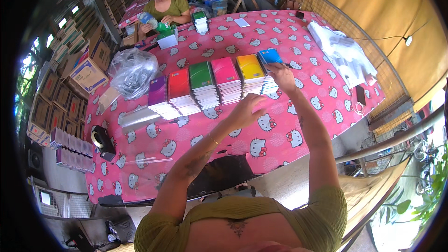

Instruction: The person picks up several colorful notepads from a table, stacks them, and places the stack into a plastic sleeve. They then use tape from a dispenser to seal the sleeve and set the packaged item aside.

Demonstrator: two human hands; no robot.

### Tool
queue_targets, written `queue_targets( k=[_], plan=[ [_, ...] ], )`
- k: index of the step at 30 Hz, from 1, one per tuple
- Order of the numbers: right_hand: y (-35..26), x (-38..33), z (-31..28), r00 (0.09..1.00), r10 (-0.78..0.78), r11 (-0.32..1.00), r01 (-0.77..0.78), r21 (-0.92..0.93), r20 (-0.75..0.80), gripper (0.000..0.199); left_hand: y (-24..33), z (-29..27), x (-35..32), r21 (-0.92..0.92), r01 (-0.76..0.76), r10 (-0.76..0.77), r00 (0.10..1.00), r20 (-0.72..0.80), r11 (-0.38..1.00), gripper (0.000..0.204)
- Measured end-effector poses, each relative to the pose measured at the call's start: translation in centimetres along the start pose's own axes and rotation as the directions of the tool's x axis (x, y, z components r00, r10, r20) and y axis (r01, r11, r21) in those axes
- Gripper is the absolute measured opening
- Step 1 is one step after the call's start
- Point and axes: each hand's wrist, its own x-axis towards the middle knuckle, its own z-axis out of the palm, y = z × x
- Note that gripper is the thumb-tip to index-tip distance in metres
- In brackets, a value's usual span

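Observation:
Stacks of spiral notebooks stand side by side in a row: purple (157,91), red (179,82), green (201,74), pink (226,71), yellow (250,66) and blue (269,56). My right hand (283,75) is at the near right corner of the blue stack, its fingers closed on the edge of the top blue notebook. In front of the pink and yellow stacks, my left hand (248,111) hovers with its fingers apart and nothing in them.
A pink patterned cloth (261,147) covers the table. Clear plastic bags (134,72) lie left, a tape dispenser (103,142) near the left edge, plastic sheets (343,51) at right. Across the table, a person (173,11) handles green notebooks (167,37).

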Motion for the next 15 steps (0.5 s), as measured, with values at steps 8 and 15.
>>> queue_targets(
  k=[8, 15],
  plan=[
    [-7.5, -5.3, -4.3, 0.976, 0.128, 0.902, -0.041, 0.429, -0.174, 0.036, 0.2, 0.2, 5.4, -0.924, 0.334, -0.592, 0.788, 0.167, 0.184, 0.044],
    [-11.7, -7.2, -5.8, 0.943, 0.294, 0.689, -0.098, 0.718, -0.153, 0.03, -2.2, 3.2, -12.1, -0.578, 0.622, -0.725, 0.685, 0.073, 0.529, 0.052]
  ],
)
